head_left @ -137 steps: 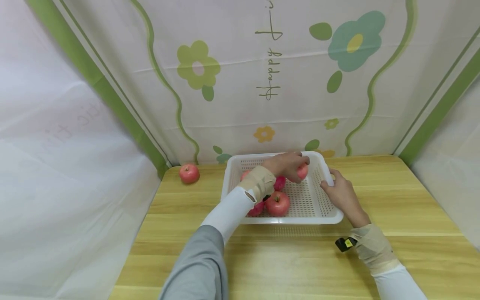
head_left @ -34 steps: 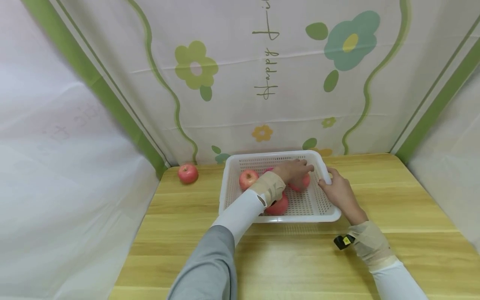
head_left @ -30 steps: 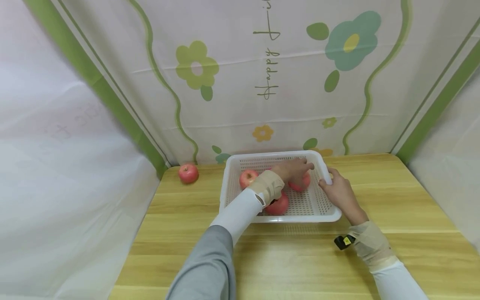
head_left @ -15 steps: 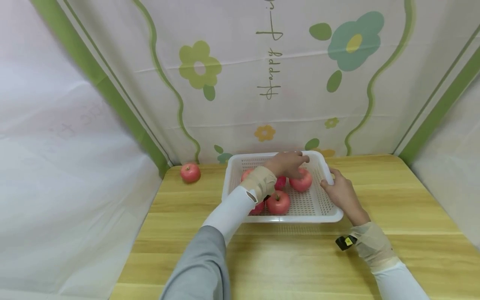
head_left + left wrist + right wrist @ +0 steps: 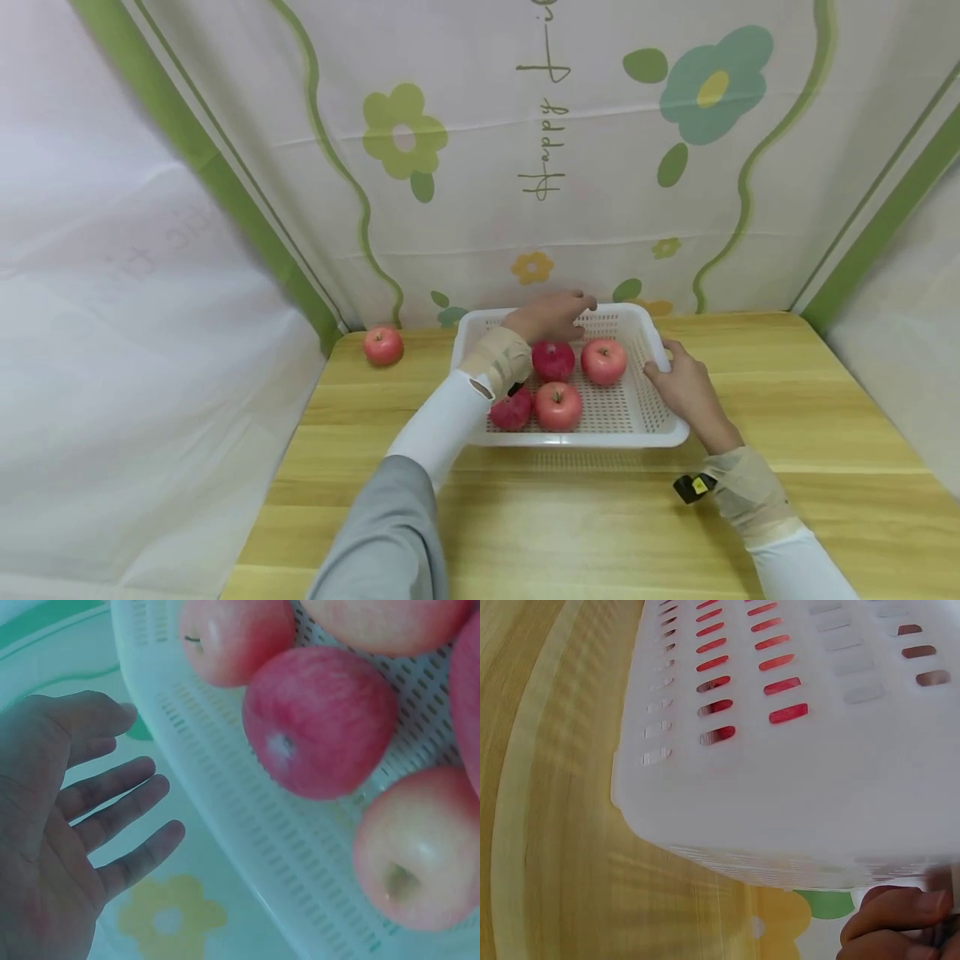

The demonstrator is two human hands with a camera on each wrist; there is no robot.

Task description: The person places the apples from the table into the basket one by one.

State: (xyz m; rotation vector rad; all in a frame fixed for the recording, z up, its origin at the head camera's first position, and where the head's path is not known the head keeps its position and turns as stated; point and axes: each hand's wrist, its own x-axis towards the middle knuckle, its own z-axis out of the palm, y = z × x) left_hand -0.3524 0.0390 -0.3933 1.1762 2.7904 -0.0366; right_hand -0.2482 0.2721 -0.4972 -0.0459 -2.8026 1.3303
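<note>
A white perforated plastic basket holds several red apples, among them a lighter apple at the right and a dark red apple beside it. My left hand hovers over the basket's back left part, its fingers spread and holding nothing. In the left wrist view, that hand shows a bare palm alongside the rim. At the basket's right side, my right hand grips the rim, thumb on top. The right wrist view catches its curled fingers near the slotted outer wall.
A single apple lies on the wooden table left of the basket, near the back edge. A white curtain with printed flowers stands right behind the table, with more white cloth at both sides.
Earlier my left hand held an apple over the basket's right part; it has let go and moved left and back. That apple now lies in the basket. My right hand keeps its grip.
</note>
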